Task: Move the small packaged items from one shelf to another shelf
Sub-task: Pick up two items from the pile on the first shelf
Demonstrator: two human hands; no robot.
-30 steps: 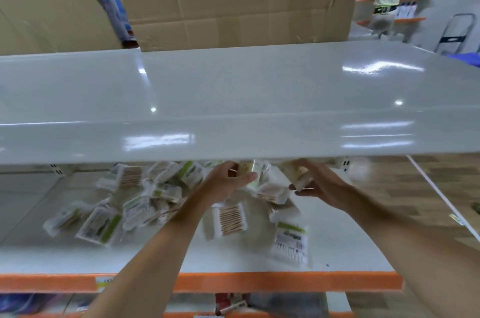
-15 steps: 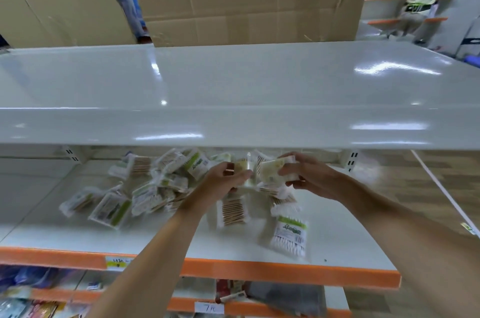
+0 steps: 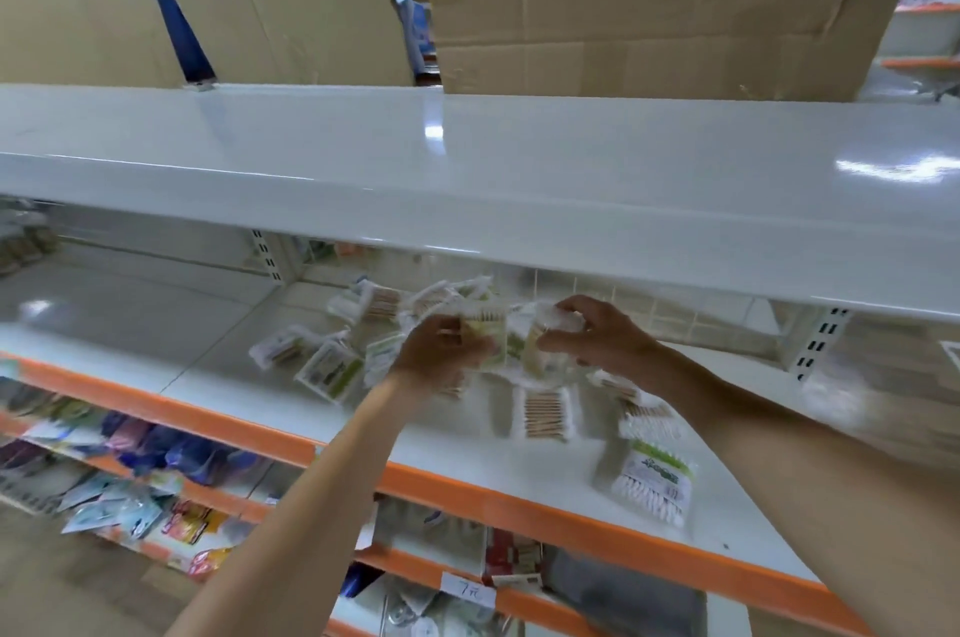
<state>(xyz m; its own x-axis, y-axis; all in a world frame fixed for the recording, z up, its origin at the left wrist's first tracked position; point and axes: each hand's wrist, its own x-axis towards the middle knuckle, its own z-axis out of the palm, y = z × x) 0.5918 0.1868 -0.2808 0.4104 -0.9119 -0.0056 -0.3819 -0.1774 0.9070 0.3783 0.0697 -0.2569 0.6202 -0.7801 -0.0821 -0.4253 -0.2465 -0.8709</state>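
Several small clear packets of cotton swabs (image 3: pixel 330 368) lie scattered on the white middle shelf (image 3: pixel 467 449) with an orange front edge. My left hand (image 3: pixel 434 355) grips a stack of swab packets (image 3: pixel 491 335) above the shelf. My right hand (image 3: pixel 605 337) pinches more packets (image 3: pixel 540 350) against that stack from the right. One packet with a green label (image 3: pixel 654 478) lies near the front edge on the right. Another (image 3: pixel 543 413) lies just below my hands. The white upper shelf (image 3: pixel 467 179) is bare.
Large cardboard boxes (image 3: pixel 649 2) stand behind the upper shelf. Lower shelves hold coloured packets (image 3: pixel 135 511) and a price tag (image 3: pixel 467 589). A perforated shelf bracket (image 3: pixel 818 340) is at the right, another (image 3: pixel 265 254) at the left.
The view has swung left and tilted. Both hands have lifted slightly off the shelf and pulled toward me, holding the gathered packets together.
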